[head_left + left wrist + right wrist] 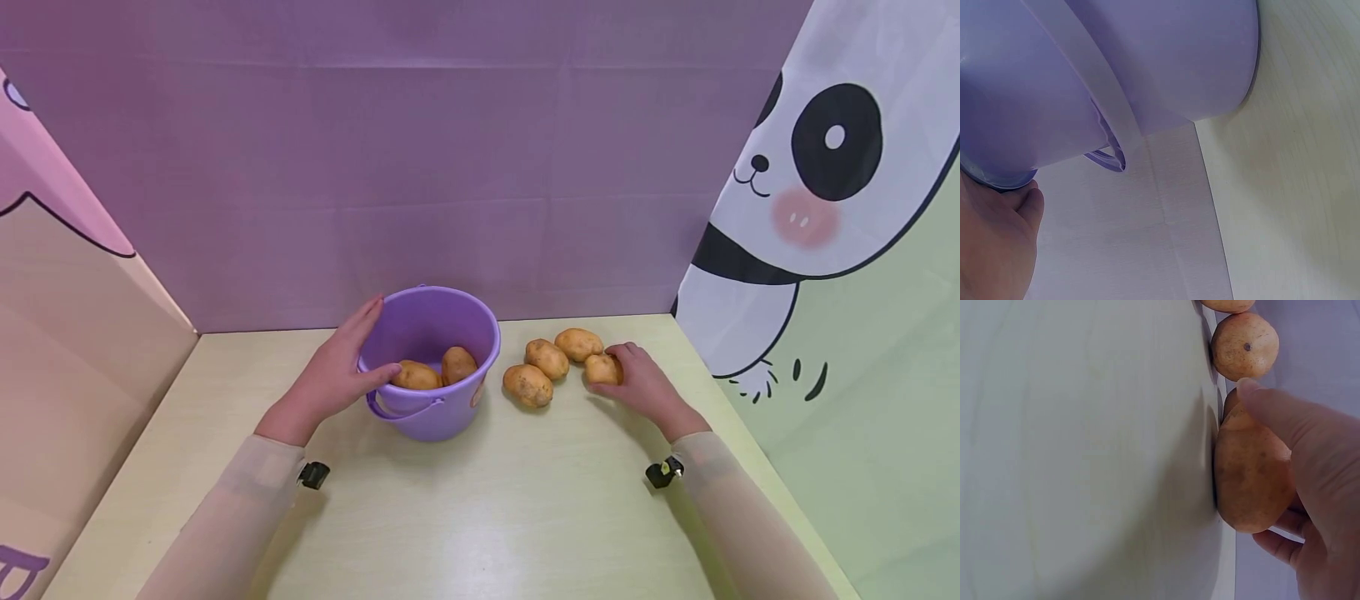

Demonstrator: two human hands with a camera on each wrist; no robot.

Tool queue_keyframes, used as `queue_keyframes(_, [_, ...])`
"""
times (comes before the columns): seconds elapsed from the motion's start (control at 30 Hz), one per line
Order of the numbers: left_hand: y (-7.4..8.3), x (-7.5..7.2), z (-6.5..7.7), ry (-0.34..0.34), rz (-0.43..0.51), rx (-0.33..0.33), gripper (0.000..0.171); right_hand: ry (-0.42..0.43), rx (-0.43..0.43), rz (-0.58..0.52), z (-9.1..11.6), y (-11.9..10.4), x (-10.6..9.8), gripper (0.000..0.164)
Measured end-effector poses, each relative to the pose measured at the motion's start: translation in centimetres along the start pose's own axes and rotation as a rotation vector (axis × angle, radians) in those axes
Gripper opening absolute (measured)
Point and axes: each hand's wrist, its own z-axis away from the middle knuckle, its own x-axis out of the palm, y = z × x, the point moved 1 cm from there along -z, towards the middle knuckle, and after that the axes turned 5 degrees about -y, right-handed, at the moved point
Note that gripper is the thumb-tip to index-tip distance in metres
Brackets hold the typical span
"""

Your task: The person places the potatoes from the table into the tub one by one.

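A purple bucket [442,421] stands on the table with two potatoes showing inside, one potato [416,376] at the left and another potato [458,364] beside it. My left hand [326,379] holds the bucket's left rim, thumb over the near edge and fingers spread along the far side. At the right, my right hand [641,383] grips a potato [1250,478] between thumb and fingers, low at the table surface. Just left of it lie three more: a potato [579,344] at the back, a potato [547,359] in the middle and a potato [528,386] nearest the bucket.
The pale wooden table [465,508] meets a purple cloth backdrop [450,167] close behind the bucket. A panda-printed panel [832,217] rises along the right side, and a beige and pink panel [75,317] along the left. The bucket's handle [405,417] hangs down in front.
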Motion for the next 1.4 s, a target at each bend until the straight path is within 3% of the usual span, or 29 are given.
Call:
queue_keyframes(0.73, [0.1, -0.1, 0.1, 0.005, -0.014, 0.005, 0.103, -0.022, 0.010, 0.001, -0.1, 0.0, 0.1, 0.072])
queue_keyframes(1.4, [-0.2, 0.0, -0.1, 0.010, -0.007, 0.017, 0.103, 0.055, -0.048, -0.032, -0.3, -1.0, -0.7, 0.061])
